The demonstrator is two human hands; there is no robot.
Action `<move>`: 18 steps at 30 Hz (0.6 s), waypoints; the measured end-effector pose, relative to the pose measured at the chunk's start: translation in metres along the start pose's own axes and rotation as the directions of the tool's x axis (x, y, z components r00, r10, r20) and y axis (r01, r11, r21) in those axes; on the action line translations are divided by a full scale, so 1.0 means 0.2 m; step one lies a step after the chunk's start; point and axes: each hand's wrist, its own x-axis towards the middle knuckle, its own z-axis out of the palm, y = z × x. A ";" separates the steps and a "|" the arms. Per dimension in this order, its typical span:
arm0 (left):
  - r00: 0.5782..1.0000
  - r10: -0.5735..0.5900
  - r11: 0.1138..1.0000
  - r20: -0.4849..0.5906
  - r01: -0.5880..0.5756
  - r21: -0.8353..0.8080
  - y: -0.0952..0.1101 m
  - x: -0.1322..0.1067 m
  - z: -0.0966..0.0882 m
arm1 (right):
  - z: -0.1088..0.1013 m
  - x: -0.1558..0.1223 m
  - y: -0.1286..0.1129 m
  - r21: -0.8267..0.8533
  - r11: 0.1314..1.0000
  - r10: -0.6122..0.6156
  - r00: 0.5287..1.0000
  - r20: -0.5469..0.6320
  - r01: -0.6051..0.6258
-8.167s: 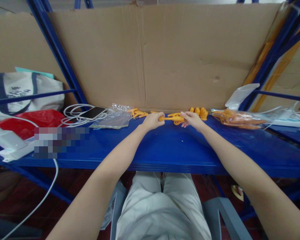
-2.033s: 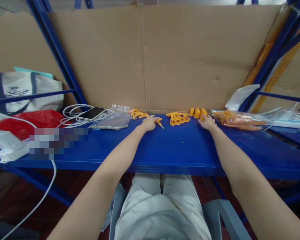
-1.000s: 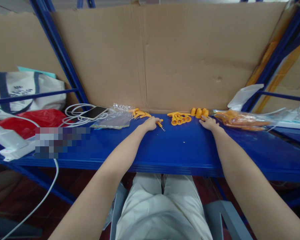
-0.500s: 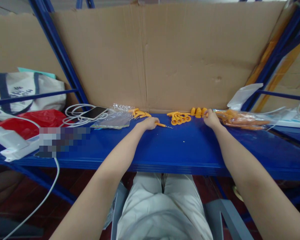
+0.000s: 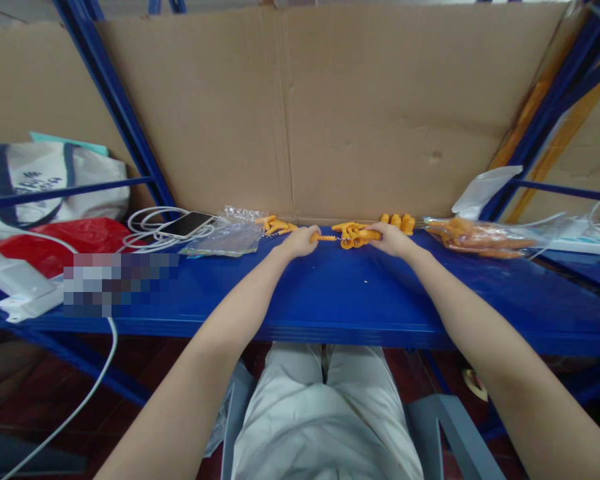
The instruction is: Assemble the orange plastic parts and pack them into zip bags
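My left hand (image 5: 301,242) is closed around the end of an orange corkscrew (image 5: 327,238), whose ridged shaft and thin metal spiral point right. Facing it, my right hand (image 5: 391,240) pinches an orange bell-shaped cap (image 5: 372,235), its fingers partly hiding the piece. The spiral's tip comes near the cap; whether they touch I cannot tell. Behind both hands lie orange pieces with round, flared ends (image 5: 349,240), partly covered by the cap. Just beyond my right hand stands a short row of orange caps (image 5: 396,220).
More orange corkscrews (image 5: 276,225) lie left of my left hand, beside a clear plastic bag (image 5: 230,235). A phone (image 5: 189,225) rests among white cables. On the right is a bag of orange parts (image 5: 480,237). A cardboard panel (image 5: 370,113) closes off the back of the blue shelf (image 5: 320,293).
My right hand has moved left from the row of caps, bringing an orange cap toward the corkscrew. My left hand has stayed nearly in place, with the corkscrew slightly raised.
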 end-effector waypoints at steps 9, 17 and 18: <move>1.000 0.013 0.999 -0.019 -0.013 -0.037 0.01 0.00 0.00 | 0.03 0.01 -0.01 0.036 0.987 -0.158 0.987 0.001 0.158; 0.998 0.019 0.992 -0.067 -0.027 -0.121 0.01 0.00 0.00 | 0.03 0.01 -0.04 0.042 0.980 -0.192 0.981 -0.011 0.192; 0.997 0.029 0.988 -0.075 -0.041 -0.152 0.01 0.00 0.00 | 0.03 0.01 -0.05 0.043 0.979 -0.197 0.980 -0.016 0.197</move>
